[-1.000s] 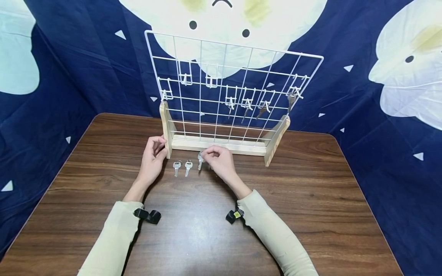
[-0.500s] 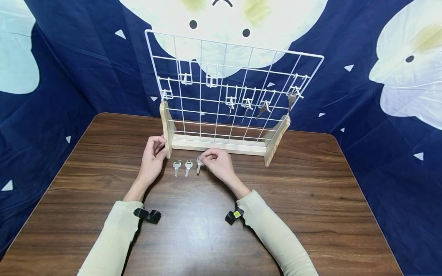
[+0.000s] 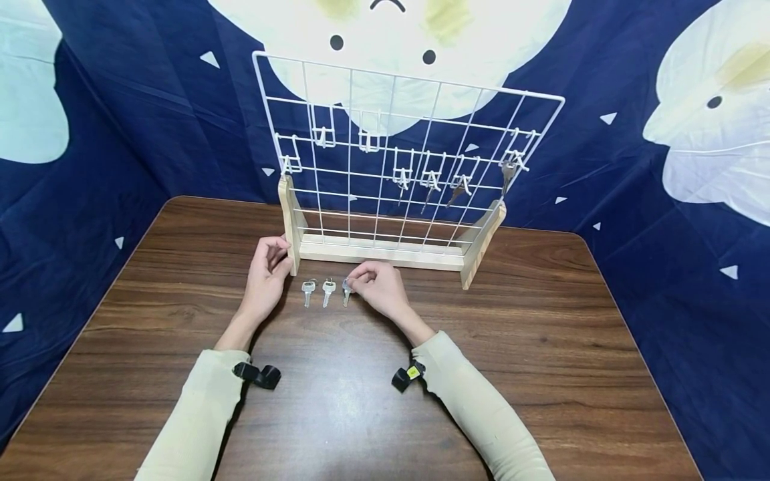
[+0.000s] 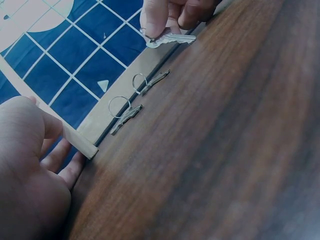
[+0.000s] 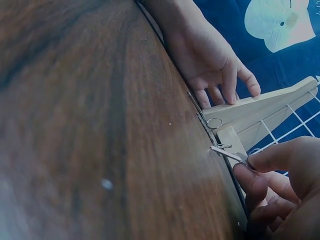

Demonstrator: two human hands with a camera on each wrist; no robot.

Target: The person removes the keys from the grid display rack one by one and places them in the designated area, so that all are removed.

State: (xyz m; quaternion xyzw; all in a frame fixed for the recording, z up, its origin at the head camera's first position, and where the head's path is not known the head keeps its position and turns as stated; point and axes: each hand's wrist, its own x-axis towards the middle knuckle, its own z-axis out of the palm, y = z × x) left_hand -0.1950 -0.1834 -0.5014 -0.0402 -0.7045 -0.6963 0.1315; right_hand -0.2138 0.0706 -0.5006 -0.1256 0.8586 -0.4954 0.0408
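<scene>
Shifted nearer, the key (image 3: 345, 300) hides partly behind fingers (image 3: 362, 269).

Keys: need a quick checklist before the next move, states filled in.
1. Right hand gripping held key: ok, pinched at its head end.
2. Held key clear of table: cannot tell.
3. Left hand touching wooden side of rack: ok.
4. Left key and middle key apart: ok.
5. Leftmost hook free of keys: ok.
</scene>
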